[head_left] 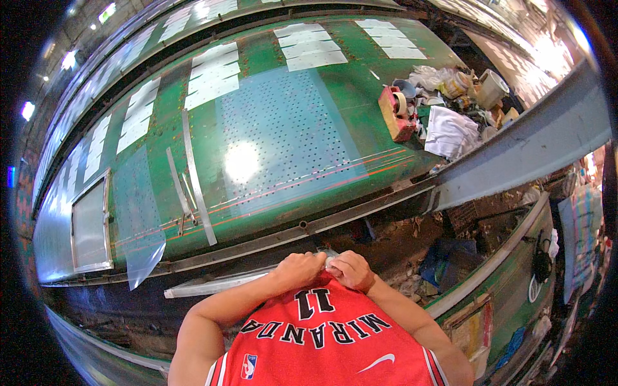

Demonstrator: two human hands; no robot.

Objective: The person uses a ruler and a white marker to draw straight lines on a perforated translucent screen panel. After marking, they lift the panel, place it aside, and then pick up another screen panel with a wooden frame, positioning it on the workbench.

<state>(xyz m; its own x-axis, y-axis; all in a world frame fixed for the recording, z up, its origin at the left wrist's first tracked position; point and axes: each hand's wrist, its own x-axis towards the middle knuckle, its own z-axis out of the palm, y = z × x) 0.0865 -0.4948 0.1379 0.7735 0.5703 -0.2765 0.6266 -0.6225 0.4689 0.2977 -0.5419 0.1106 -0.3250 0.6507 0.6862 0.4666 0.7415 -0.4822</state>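
Note:
My left hand (301,270) and my right hand (351,269) meet in front of my red jersey (322,341). Both are closed, fingers bent in towards each other. Between the fingertips shows a small bit of clear or whitish material (330,257), too small to name. Past the hands runs the front edge of a long green table (225,238). A pale bar (212,284) lies below that edge, its right end hidden behind my left forearm and hand.
A dotted translucent blue sheet (283,128) covers the table's middle. Metal strips (196,174) and a framed panel (91,225) lie left. White sheets (309,46) line the far side. Clutter at right includes a red box (394,116) and white cloth (450,132). A grey beam (521,154) crosses there.

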